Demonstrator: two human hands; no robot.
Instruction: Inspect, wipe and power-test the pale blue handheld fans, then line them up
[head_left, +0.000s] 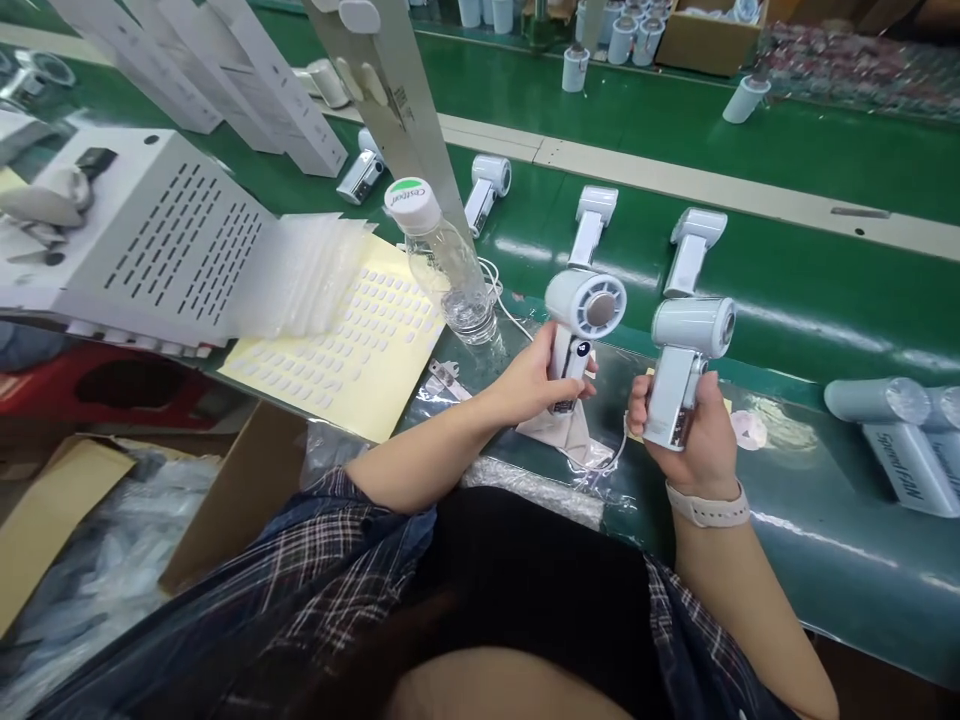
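Note:
My left hand (544,378) is closed round the handle of a white handheld fan (583,305), whose round grille and small dark display face up and to the right. In my right hand (697,435) is a second handheld fan (686,340), its head tilted to the right and its handle against my palm and fingers. Below and between the hands lie a pale cloth (559,432) and a thin white cable (624,445). Just beyond the two held fans, more of the same fans (594,222) rest on the green surface.
A clear water bottle (454,280) stands left of my hands beside a yellow sheet of small white stickers (360,370). Further left is a slotted white metal box (165,230). Packaged fans (892,430) lie at the right. An open carton (225,500) of plastic bags sits at the lower left.

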